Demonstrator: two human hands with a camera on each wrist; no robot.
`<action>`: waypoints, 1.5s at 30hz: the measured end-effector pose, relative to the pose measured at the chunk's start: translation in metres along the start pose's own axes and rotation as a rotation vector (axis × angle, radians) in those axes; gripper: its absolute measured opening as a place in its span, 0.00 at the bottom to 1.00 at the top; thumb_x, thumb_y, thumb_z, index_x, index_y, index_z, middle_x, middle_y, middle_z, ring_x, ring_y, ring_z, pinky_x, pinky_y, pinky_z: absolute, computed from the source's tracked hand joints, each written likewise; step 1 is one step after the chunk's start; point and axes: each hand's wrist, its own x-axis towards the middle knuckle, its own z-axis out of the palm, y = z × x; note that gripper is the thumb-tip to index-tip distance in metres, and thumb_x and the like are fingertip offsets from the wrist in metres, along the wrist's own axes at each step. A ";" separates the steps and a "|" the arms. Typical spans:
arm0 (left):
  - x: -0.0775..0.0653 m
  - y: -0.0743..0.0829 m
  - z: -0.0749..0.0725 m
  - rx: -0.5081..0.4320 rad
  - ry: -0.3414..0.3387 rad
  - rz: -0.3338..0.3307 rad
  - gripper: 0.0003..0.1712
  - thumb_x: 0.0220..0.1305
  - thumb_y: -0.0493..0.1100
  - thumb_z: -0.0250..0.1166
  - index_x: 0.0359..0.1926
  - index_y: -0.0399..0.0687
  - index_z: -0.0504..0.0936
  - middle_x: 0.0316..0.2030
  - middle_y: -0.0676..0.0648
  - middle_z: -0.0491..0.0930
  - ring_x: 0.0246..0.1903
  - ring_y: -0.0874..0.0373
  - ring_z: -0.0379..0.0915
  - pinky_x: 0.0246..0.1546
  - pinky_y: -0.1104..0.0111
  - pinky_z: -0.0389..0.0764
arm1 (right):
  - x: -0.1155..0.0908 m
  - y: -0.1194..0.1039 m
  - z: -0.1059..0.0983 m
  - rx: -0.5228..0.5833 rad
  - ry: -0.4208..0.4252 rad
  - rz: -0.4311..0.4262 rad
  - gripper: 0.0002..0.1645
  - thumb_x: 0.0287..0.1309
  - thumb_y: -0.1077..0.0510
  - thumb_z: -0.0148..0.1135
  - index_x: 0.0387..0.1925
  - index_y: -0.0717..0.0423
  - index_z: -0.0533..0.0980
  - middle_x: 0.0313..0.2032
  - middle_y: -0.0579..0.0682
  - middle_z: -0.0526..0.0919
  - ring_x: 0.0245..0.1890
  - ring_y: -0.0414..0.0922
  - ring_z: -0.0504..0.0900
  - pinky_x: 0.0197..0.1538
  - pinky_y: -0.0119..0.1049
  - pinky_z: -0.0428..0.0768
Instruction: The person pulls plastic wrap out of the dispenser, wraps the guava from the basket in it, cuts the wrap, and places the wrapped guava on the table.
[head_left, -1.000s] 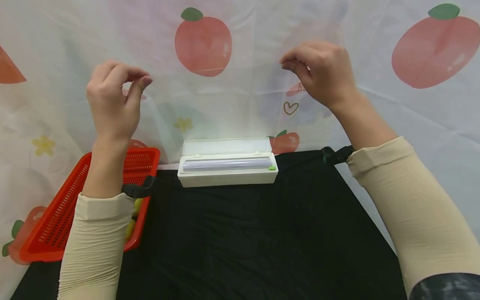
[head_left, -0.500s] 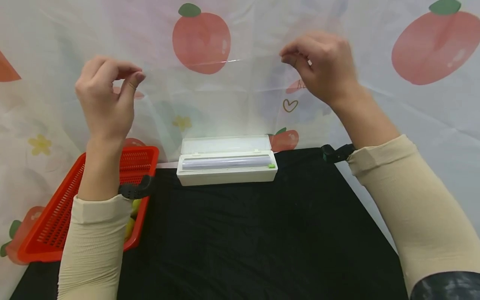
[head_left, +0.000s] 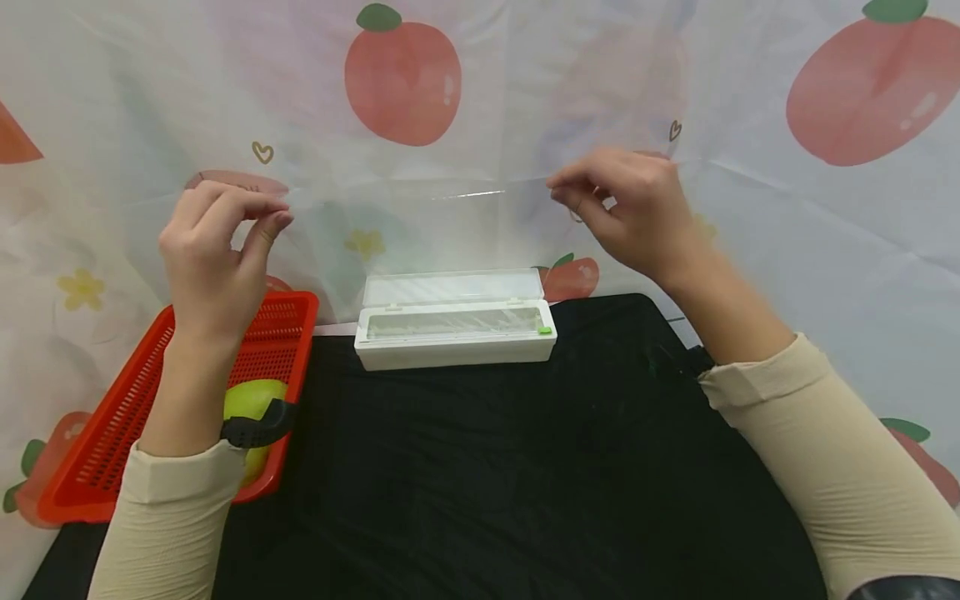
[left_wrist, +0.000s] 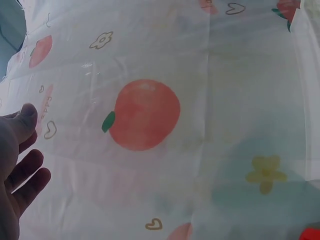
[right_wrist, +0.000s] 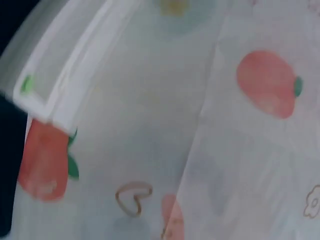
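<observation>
A clear sheet of plastic wrap spans the space between my two hands; only its glint shows well. My left hand pinches its left side between thumb and forefinger. On the other side, my right hand pinches the film the same way. Behind and below the sheet stands a white plastic wrap dispenser with its lid raised and a green slider at its right end. The left wrist view catches part of the left hand; the right wrist view shows no fingers.
A red basket sits at the left, under my left forearm, with yellow-green fruit inside. Black cloth covers the table. A fruit-patterned curtain hangs close behind the dispenser.
Both hands rose slightly, then came down, with the film still stretched between them. My left forearm has shifted left and down, so more of the fruit in the basket shows.
</observation>
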 end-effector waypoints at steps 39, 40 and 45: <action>-0.119 0.056 -0.104 -0.294 -0.427 0.182 0.21 0.69 0.55 0.62 0.34 0.42 0.88 0.32 0.47 0.83 0.39 0.66 0.75 0.54 0.84 0.71 | -0.132 -0.131 -0.011 0.685 -0.334 -0.039 0.05 0.62 0.65 0.65 0.40 0.57 0.82 0.30 0.43 0.84 0.28 0.28 0.76 0.33 0.16 0.72; -0.122 0.056 -0.105 -0.301 -0.450 0.178 0.20 0.69 0.55 0.62 0.34 0.43 0.88 0.32 0.48 0.83 0.39 0.67 0.75 0.54 0.84 0.72 | -0.134 -0.130 -0.011 0.700 -0.346 -0.039 0.06 0.61 0.66 0.66 0.41 0.57 0.82 0.31 0.43 0.84 0.28 0.28 0.76 0.33 0.16 0.72; -0.134 0.058 -0.111 -0.302 -0.547 0.169 0.18 0.69 0.56 0.61 0.37 0.47 0.87 0.34 0.54 0.81 0.39 0.70 0.73 0.48 0.85 0.74 | -0.148 -0.130 -0.005 0.762 -0.415 -0.009 0.13 0.56 0.69 0.68 0.42 0.55 0.81 0.31 0.42 0.84 0.27 0.27 0.75 0.32 0.15 0.72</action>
